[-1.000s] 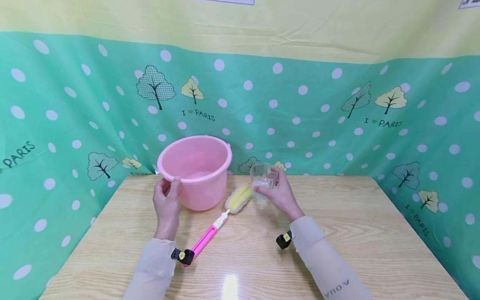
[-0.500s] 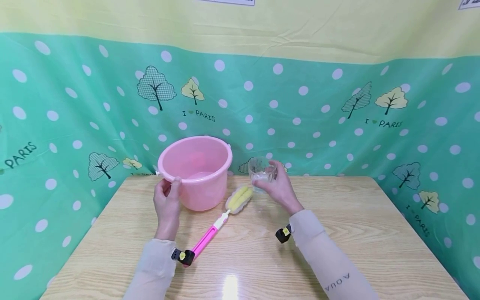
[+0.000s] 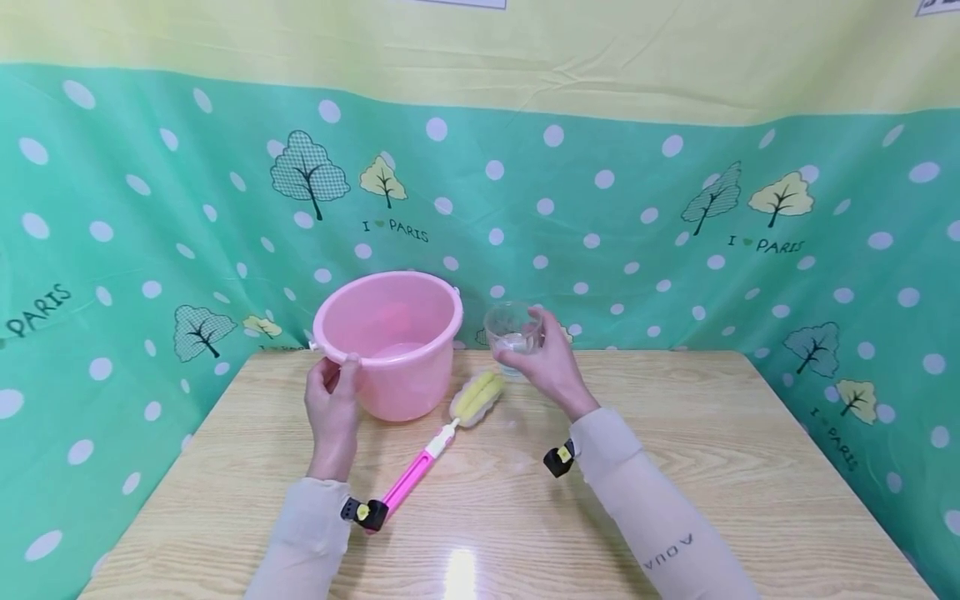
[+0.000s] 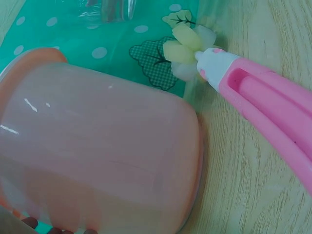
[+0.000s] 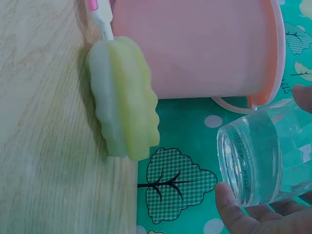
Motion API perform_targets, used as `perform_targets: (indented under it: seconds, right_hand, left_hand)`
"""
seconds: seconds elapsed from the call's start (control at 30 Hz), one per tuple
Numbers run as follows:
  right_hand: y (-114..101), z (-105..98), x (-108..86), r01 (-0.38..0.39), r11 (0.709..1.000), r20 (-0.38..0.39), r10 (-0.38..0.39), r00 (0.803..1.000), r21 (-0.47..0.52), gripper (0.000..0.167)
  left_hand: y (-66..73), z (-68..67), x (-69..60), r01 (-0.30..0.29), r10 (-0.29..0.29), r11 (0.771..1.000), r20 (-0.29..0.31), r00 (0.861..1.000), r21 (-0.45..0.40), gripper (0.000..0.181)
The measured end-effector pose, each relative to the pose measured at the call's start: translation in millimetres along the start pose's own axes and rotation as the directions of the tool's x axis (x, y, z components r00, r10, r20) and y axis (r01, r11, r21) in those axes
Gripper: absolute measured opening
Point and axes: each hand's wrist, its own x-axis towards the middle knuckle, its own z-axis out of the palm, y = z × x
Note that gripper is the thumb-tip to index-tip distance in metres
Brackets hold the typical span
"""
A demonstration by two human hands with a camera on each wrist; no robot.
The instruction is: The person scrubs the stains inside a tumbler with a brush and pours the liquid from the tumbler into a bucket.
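Observation:
My left hand (image 3: 333,417) grips the near-left rim of a pink bucket (image 3: 405,387), thumb outside and fingers partly hidden. The bucket stands upright on the table. In my right hand (image 3: 551,367) is a clear drinking glass (image 3: 513,329) with some clear liquid in it, raised above the table right of the bucket. The right wrist view shows the glass (image 5: 263,156) between thumb and fingers. Between bucket and right hand lies a sponge bottle brush, its yellow-and-white head (image 3: 477,400) toward the back and its pink handle (image 3: 411,483) pointing to the front left.
A wooden table (image 3: 675,467) carries everything. Behind it and at both sides hangs a green and yellow curtain (image 3: 615,217) with dots and trees. The brush handle (image 4: 273,102) lies close to the bucket's near side.
My right hand has lifted the glass a little and moved it left toward the bucket. The left hand, bucket and brush have stayed where they were.

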Motion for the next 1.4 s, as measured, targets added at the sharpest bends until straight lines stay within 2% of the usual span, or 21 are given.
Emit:
perform_targets:
  seconds: [0.33,0.67,0.97,1.4]
  right_hand:
    - [-16.7,0.8,5.4,0.001,1.000,-0.010,-0.001,1.000,-0.017,0.098]
    - [-25.6,1.5,10.3,0.004,1.000,-0.016,-0.005,1.000,-0.022,0.094]
    - [-32.7,8.1,14.6,0.041,0.999,0.000,-0.041,0.999,-0.033,0.093]
    - [-45.6,15.5,23.2,0.014,0.999,-0.011,-0.014,1.000,-0.033,0.100]
  left_hand:
    - [-0.2,-0.2,0.4,-0.003,0.003,1.000,-0.006,1.000,-0.004,0.072]
    - [-1.0,1.6,1.0,0.001,-0.001,1.000,0.001,1.000,-0.007,0.074]
    - [-0.7,0.7,0.4,0.009,-0.009,1.000,-0.007,1.000,0.006,0.075]
    - [-0.6,0.3,0.4,0.002,-0.002,1.000,-0.006,1.000,0.007,0.074]
